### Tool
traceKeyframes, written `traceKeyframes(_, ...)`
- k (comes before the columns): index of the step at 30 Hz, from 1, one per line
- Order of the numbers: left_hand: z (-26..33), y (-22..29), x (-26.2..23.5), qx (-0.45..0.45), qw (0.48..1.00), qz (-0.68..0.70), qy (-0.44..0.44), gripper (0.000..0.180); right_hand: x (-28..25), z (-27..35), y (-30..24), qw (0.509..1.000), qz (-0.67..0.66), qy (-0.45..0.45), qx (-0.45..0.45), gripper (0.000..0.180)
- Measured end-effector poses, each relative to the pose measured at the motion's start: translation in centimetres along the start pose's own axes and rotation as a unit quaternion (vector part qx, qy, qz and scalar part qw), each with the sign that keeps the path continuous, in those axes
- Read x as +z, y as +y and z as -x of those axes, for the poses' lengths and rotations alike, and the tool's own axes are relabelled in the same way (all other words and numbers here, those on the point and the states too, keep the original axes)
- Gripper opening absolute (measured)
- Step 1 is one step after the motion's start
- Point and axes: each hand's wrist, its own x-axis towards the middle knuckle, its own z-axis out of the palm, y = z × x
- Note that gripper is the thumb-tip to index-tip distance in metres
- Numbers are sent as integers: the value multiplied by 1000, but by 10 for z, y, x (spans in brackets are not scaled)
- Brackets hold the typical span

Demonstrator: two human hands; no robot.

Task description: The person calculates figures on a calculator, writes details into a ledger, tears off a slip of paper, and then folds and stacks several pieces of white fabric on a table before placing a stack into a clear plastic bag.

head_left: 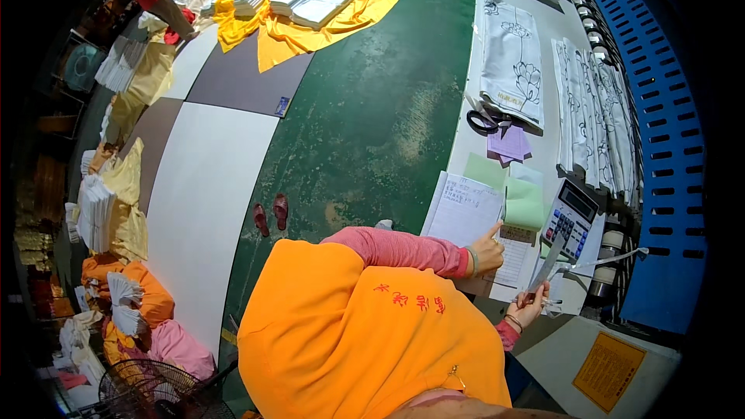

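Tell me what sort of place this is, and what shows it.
Probably a textile workshop or packing room, maybe a laundry. Signs: a folded white stack, apparently cloth, on a yellow sheet; flower-patterned cloth on the worktable; and a calculator near the hands.

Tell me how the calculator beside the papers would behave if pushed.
The calculator would likely stay stiff, since its casing looks like hard plastic. Its broad, rectangular body should make it slide rather than roll. Its flat shape also suggests tipping is unlikely.
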Motion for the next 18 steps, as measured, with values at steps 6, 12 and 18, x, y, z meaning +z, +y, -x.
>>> traceKeyframes(6, 0, 0, -4, 6, 1000, 0, -23, 15, 5, 1, -1, 1000, 4, 21, 5, 17)
traceKeyframes(12, 0, 0, 6, 6, 1000, -10, 10, 14, 13, 5, -5, 999, 2, 32, 8, 17)
traceKeyframes(18, 0, -1, 2, 16, 1000, 4, 17, 14, 7, 1, -5, 1000, 2, 24, 0, 16)
